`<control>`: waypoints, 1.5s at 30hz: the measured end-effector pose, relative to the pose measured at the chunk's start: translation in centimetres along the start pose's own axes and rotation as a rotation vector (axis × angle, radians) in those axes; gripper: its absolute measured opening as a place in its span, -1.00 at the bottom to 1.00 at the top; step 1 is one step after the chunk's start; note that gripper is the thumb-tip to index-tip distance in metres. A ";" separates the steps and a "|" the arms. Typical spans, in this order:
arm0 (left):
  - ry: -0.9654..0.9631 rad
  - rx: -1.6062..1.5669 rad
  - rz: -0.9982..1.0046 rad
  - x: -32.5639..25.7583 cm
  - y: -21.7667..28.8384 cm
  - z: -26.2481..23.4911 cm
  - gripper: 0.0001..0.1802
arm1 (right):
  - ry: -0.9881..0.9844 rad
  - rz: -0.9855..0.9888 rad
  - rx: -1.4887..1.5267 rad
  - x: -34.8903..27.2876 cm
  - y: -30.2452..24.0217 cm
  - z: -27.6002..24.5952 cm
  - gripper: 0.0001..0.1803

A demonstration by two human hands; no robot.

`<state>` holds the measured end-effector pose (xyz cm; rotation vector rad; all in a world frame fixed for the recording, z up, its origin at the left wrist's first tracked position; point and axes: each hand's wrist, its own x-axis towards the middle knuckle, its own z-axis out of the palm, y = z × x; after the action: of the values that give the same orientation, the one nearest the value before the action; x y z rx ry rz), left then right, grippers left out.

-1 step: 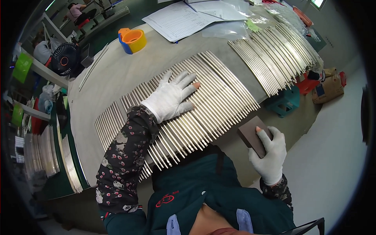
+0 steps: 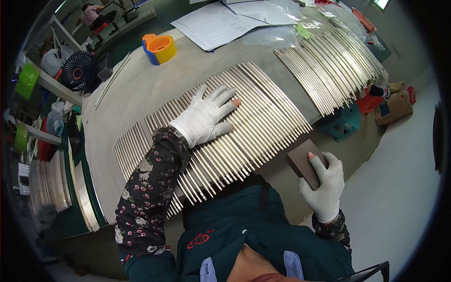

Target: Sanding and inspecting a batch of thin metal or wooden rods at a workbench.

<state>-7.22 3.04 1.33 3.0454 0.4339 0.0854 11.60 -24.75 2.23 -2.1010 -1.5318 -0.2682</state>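
Metal rods point(image 2: 263, 117) lie side by side in a broad row on the grey table point(image 2: 112, 101), directly in front of us, their near ends by its near edge. Each rod's long axis runs from upper left to lower right, the near ends pointing down and right toward our body, while the row itself stretches from lower left to upper right. Our left forearm, in a flowered sleeve point(image 2: 145, 197), rises from the lower left and lies across the rods. We lay the gloved left hand point(image 2: 203, 116) palm down on them, fingers spread and pointing up and right, gripping nothing. Our right forearm is short in view at the lower right; its gloved right hand point(image 2: 324, 185) points up and left. We keep its thumb and fingers closed around a dark rectangular block point(image 2: 303, 160), just off the table's edge and apart from the rods. The block's long axis also slopes from upper left to lower right.
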 end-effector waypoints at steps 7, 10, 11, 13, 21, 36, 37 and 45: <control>0.148 -0.184 0.091 3.3 0.2 -1.4 -0.73 | 0.008 0.086 -0.036 -0.1 1.1 -0.4 -0.38; 0.198 -0.192 0.169 3.9 -0.4 -1.1 -0.80 | 0.043 0.089 -0.052 0.0 1.7 -0.6 -0.37; 0.151 -0.204 0.178 3.9 -0.7 -1.1 -0.80 | 0.053 0.103 -0.041 0.0 1.9 -0.6 -0.37; 0.083 -0.216 0.189 4.4 -0.9 -1.1 -0.78 | 0.061 0.112 -0.052 0.1 2.4 -0.8 -0.38; -0.008 -0.151 0.199 4.6 -0.6 -2.2 -0.73 | 0.059 0.117 -0.026 0.7 2.8 -0.3 -0.38; -0.089 -0.122 0.217 5.8 -0.8 -2.3 -0.74 | 0.057 0.127 -0.044 0.4 3.3 -0.7 -0.38; -0.068 -0.125 0.209 5.6 -0.8 -2.4 -0.74 | 0.063 0.128 -0.032 0.4 3.3 -0.8 -0.38; -0.310 -0.019 0.133 7.0 0.2 -3.9 -0.74 | 0.084 0.116 -0.034 0.0 3.5 -1.0 -0.39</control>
<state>-0.74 5.04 5.57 2.9906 0.2057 -0.3682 14.94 -26.06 2.05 -2.1674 -1.3605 -0.3385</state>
